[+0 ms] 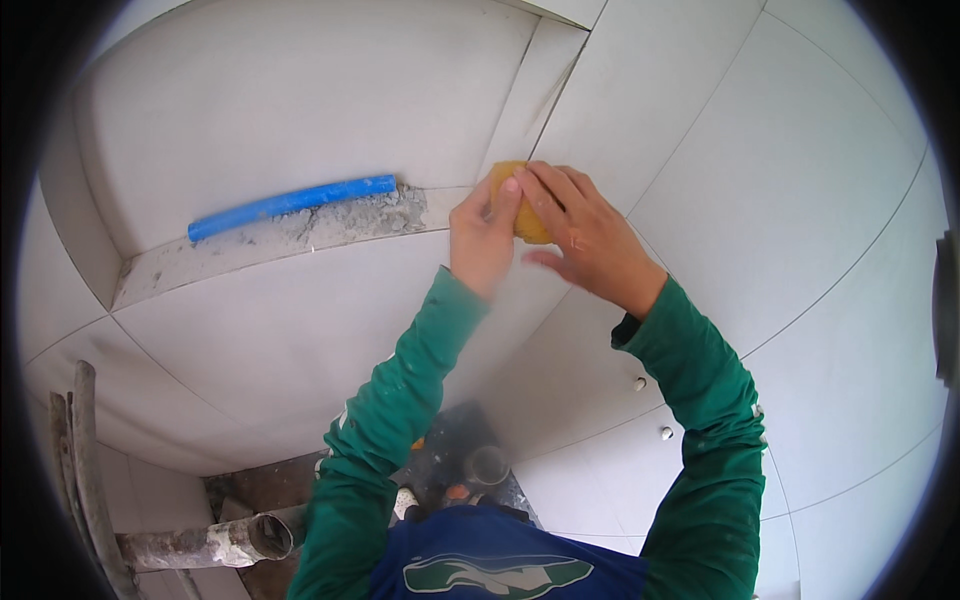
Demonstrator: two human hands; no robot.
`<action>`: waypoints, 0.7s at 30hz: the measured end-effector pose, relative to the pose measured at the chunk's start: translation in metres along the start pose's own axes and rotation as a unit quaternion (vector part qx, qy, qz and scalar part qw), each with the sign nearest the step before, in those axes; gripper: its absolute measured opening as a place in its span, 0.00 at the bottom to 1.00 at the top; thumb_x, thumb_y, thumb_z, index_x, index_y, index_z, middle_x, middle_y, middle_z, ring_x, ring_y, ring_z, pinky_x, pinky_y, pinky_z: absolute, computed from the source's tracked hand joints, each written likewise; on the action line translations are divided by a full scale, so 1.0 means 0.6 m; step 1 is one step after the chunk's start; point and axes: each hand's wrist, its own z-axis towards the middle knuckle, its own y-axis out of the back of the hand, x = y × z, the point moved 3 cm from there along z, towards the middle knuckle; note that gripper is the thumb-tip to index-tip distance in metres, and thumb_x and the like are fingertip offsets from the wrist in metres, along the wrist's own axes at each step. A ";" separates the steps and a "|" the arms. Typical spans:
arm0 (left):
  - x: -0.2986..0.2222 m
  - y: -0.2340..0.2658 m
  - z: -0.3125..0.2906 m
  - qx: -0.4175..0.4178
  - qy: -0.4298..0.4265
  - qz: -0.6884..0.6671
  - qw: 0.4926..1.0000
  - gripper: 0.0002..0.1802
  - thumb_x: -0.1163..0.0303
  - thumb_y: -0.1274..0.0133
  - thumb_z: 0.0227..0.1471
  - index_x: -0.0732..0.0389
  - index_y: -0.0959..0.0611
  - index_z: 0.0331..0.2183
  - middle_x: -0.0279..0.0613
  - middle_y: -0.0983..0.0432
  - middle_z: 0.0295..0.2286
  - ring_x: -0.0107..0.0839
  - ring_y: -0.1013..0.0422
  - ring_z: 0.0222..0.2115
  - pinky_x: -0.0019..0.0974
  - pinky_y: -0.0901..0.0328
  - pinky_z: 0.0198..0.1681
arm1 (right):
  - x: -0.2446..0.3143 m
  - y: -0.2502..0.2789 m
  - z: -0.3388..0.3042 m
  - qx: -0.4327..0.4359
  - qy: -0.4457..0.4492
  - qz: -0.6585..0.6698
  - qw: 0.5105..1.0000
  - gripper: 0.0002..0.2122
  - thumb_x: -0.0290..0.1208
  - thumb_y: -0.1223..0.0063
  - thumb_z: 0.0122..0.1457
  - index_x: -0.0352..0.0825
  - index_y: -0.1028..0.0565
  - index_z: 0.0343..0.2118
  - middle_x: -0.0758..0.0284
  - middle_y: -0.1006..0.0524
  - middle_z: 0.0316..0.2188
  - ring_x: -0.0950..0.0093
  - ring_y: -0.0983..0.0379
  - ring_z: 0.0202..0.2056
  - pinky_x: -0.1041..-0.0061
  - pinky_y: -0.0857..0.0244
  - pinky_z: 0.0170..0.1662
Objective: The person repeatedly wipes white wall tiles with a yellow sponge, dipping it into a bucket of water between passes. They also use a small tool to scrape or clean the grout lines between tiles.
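A yellow sponge (534, 226) is held up against the tiled wall, at the right end of a recessed niche. My left hand (482, 238) grips its left side with the thumb pressed on it, the wrist slightly blurred. From the right, my right hand (592, 232) has its fingers closed over the sponge's top and side, while its thumb points away below. The wall behind the sponge is partly hidden by both hands. On the niche's ledge to the left lies a length of blue pipe (290, 207), beside grey mortar crumbs (372, 212).
Large pale tiles (800, 170) cover the walls. Two small pipe fittings (667, 433) stick out at the lower right. At the lower left are a dirty thick pipe (190, 547) and upright poles (90, 470). A round container (487, 466) stands on the dark floor below.
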 end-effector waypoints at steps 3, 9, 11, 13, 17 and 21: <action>-0.014 -0.002 -0.008 -0.016 -0.030 0.036 0.999 0.26 0.61 0.48 0.67 0.69 0.26 0.58 0.41 0.21 0.42 0.26 0.27 0.43 0.30 0.33 0.49 | -0.070 0.000 0.028 -0.086 0.056 -0.106 0.989 0.25 0.20 0.41 0.49 0.37 0.26 0.54 0.62 0.23 0.51 0.56 0.28 0.51 0.60 0.33 0.55; 0.031 0.060 -0.042 -0.019 -0.062 0.120 0.991 0.25 0.66 0.48 0.67 0.69 0.29 0.59 0.40 0.22 0.40 0.27 0.27 0.40 0.31 0.32 0.46 | -0.164 0.095 0.157 -0.177 0.140 -0.357 0.906 0.20 0.20 0.41 0.48 0.35 0.23 0.48 0.67 0.21 0.48 0.61 0.27 0.50 0.65 0.32 0.51; 0.048 0.084 -0.063 -0.022 -0.040 0.125 0.991 0.24 0.67 0.47 0.66 0.69 0.28 0.58 0.38 0.22 0.38 0.26 0.27 0.38 0.30 0.32 0.45 | -0.171 0.046 0.135 -0.155 0.146 -0.303 0.929 0.18 0.21 0.42 0.49 0.34 0.22 0.46 0.65 0.22 0.47 0.62 0.27 0.50 0.66 0.31 0.53; 0.058 0.099 -0.091 -0.034 -0.025 0.114 0.993 0.23 0.68 0.47 0.66 0.69 0.28 0.58 0.37 0.23 0.36 0.25 0.28 0.36 0.29 0.32 0.43 | -0.149 -0.023 0.088 -0.124 0.161 -0.261 0.944 0.14 0.22 0.43 0.50 0.33 0.22 0.42 0.62 0.22 0.45 0.63 0.27 0.51 0.67 0.30 0.56; 0.075 0.126 -0.143 -0.055 0.018 0.107 0.993 0.22 0.72 0.48 0.65 0.68 0.27 0.58 0.36 0.25 0.35 0.24 0.28 0.36 0.29 0.32 0.42 | -0.077 -0.058 0.046 0.023 0.139 -0.210 0.968 0.16 0.23 0.42 0.49 0.36 0.22 0.44 0.65 0.22 0.45 0.65 0.27 0.50 0.69 0.31 0.54; 0.124 0.140 -0.166 -0.047 0.016 0.093 0.994 0.22 0.79 0.50 0.62 0.68 0.27 0.58 0.35 0.25 0.34 0.24 0.29 0.35 0.30 0.32 0.42 | -0.103 0.050 0.138 -0.166 0.147 -0.310 0.925 0.15 0.25 0.41 0.49 0.38 0.23 0.42 0.69 0.22 0.38 0.67 0.28 0.44 0.69 0.32 0.46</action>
